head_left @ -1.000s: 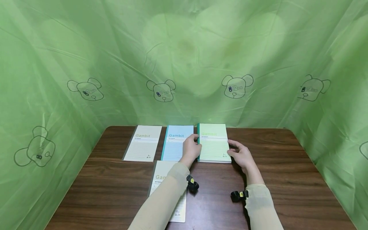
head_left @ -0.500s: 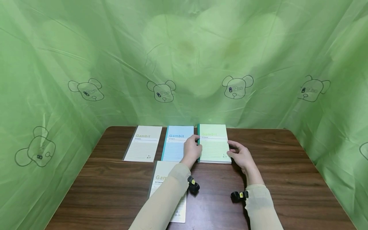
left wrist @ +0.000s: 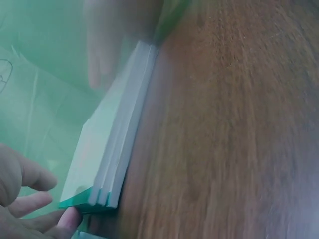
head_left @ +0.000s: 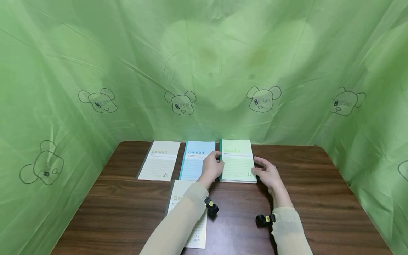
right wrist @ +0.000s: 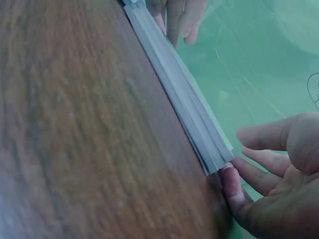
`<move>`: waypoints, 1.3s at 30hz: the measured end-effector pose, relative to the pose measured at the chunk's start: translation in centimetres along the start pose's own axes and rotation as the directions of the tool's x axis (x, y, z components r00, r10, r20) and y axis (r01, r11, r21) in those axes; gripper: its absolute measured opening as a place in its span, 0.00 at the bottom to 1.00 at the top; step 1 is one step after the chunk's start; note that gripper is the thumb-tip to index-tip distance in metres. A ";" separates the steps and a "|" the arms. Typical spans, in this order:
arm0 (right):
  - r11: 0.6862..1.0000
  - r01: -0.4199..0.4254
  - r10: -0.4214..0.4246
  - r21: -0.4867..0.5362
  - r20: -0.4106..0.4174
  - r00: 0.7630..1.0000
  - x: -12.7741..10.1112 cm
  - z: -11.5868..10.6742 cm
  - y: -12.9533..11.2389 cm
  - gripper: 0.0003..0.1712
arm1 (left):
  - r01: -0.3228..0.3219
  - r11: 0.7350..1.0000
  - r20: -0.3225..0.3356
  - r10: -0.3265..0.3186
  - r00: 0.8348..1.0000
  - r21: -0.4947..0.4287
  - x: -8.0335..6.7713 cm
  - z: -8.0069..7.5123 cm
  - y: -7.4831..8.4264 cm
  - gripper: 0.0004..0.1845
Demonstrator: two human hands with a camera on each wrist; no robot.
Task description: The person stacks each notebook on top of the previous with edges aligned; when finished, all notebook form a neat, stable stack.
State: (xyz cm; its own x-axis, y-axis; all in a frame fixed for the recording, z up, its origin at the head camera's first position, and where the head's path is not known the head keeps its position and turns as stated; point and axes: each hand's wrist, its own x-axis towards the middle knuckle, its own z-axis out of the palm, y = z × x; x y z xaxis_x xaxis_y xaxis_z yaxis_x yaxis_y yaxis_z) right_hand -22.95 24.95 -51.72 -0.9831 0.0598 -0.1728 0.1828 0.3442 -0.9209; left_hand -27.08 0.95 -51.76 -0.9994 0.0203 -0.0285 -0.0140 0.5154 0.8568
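A stack of notebooks with a light green one [head_left: 237,161] on top lies at the back of the table between both hands. My left hand [head_left: 211,165] touches its dark green spine, and in the left wrist view the thumb [left wrist: 70,219] sits right at the spine corner. On the opposite side, my right hand [head_left: 267,172] has its fingertips at the page edge; in the right wrist view the thumb [right wrist: 232,184] meets the lower corner of the stack [right wrist: 179,94]. Several layers show along the front edge. Both hands have loosely bent fingers, curled round nothing.
Left of the stack lie a blue notebook [head_left: 197,161], partly behind the left hand, and a cream notebook [head_left: 159,161]. Another cream notebook [head_left: 197,232] is nearer, partly covered by the left sleeve. A green curtain [head_left: 204,63] surrounds the wooden table [head_left: 111,219].
The head view has tilted very slightly. Both hands stay at the sides of the green-topped notebook stack, which shows no clear shift on the table.
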 end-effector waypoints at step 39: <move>0.984 0.154 -0.130 -0.086 0.239 0.962 -6.5 2.6 -5.5 0.30 | -0.155 0.968 0.046 0.149 0.988 0.196 -7.7 -15.1 -5.3 0.28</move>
State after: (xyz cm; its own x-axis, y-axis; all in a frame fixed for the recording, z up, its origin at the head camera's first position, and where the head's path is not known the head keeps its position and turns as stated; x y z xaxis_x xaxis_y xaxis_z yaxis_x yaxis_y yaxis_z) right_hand -17.57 20.21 -46.47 -0.9687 -0.2114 -0.1301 0.0277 0.4289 -0.9029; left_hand -19.80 -14.92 -48.32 -0.9877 0.1368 0.0757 0.1481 0.6635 0.7333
